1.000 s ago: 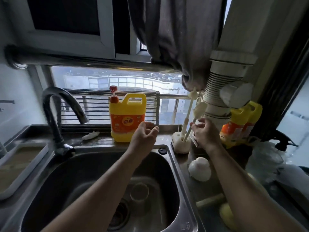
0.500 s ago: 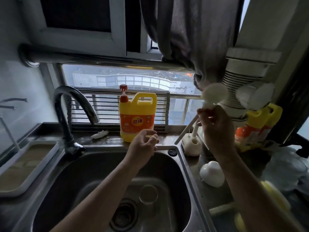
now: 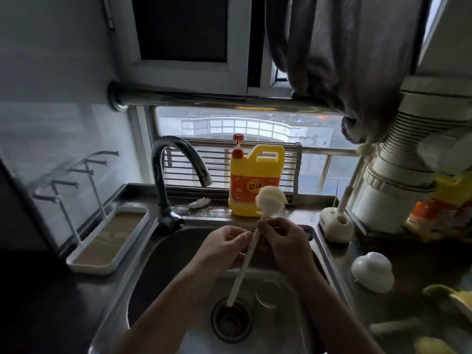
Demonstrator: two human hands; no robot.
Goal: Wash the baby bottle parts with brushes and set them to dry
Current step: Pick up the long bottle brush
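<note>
**sinkwatcher:** so where's the bottle brush (image 3: 271, 200) at?

**dishduty:** over the sink (image 3: 143, 290), bristle head up in front of the yellow soap jug (image 3: 255, 175), handle slanting down toward the drain (image 3: 232, 320). Right hand (image 3: 286, 242) is pinched shut on the stem just under the head. Left hand (image 3: 224, 247) is curled with fingertips at the stem, can't tell if it's really gripping. Clear cup (image 3: 268, 293) lies in the basin, brush stand (image 3: 336, 226) on the surface to the right.
</note>
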